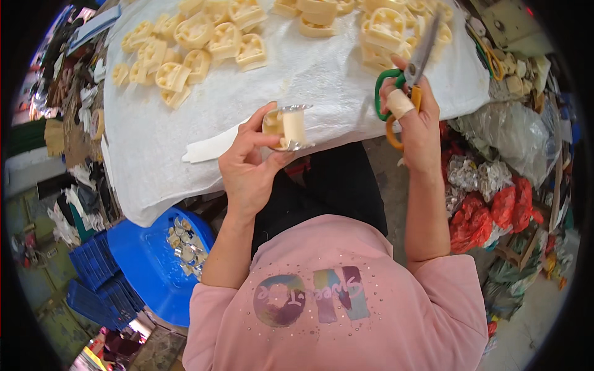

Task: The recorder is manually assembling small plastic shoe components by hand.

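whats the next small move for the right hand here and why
Probably bring the scissors to the silver edging of the cream piece. The left hand holds that piece up with silver sticking out past it, while the right hand holds the scissors apart from it, blades upward. Silver and cream scraps in the blue basin suggest trimming.

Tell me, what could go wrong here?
The scissors in the right hand have a long bare blade; if they swung toward the left hand, they might nick it. A finger wrap on the right hand could perhaps dull the grip. The cream piece, held in the left fingertips near the table's near edge, might slip and fall.
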`<state>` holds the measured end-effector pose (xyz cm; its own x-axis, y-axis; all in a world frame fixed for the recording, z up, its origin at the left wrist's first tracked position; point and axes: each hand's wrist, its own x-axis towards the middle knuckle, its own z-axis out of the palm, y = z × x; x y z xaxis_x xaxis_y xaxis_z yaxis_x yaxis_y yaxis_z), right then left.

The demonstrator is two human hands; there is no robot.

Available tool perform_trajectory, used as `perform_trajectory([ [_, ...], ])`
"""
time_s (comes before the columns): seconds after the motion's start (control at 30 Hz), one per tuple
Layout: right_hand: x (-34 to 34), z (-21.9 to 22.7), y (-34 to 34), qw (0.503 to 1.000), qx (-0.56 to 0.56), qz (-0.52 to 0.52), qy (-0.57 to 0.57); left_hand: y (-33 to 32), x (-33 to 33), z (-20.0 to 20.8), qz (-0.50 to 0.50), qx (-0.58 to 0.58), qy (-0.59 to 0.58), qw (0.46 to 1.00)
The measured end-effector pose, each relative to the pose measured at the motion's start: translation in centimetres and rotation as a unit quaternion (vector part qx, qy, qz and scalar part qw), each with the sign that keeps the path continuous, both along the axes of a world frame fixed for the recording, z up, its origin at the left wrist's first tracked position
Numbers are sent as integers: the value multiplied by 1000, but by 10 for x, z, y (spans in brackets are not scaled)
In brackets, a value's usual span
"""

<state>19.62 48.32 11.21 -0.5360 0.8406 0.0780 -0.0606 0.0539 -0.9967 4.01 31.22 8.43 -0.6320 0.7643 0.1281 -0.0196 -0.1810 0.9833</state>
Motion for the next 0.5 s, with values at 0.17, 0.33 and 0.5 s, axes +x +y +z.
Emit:
perform_trajectory([
  [0.17,-32,24,-7,917,267,86,-283,-51,-19,7,43,28,-7,999],
  [0.33,-53,-10,-12,836,401,91,-363,-143,-42,-14,235,-94,96,963],
  [0.5,-64,-24,-18,802,471,26,-366,-270,-44,-53,488,-351,119,790],
])
